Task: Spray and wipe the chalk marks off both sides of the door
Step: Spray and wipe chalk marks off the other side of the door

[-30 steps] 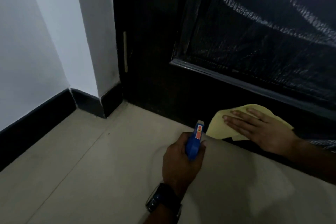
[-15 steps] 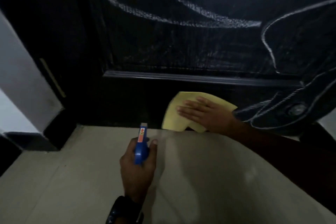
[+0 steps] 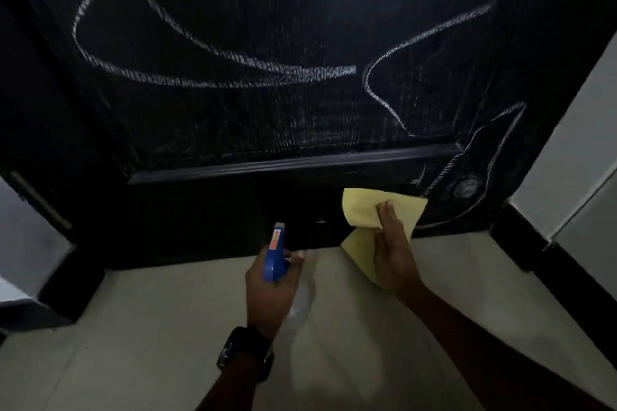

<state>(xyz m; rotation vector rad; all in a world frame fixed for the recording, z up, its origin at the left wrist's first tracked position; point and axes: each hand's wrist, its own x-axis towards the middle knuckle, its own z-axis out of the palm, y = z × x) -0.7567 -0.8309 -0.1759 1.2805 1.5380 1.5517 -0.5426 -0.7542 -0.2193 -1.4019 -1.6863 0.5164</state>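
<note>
While left hand (image 3: 270,290) grips spray bottle (image 3: 275,255), right hand (image 3: 392,253) flat, pressing cloth (image 3: 362,210).

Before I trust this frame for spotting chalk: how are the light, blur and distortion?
Head view: dim overall; the black door swallows detail, yet the chalk reads clearly white. The wide lens bows the door edges. The left hand and spray bottle are slightly soft, as are the right hand and cloth.
</note>
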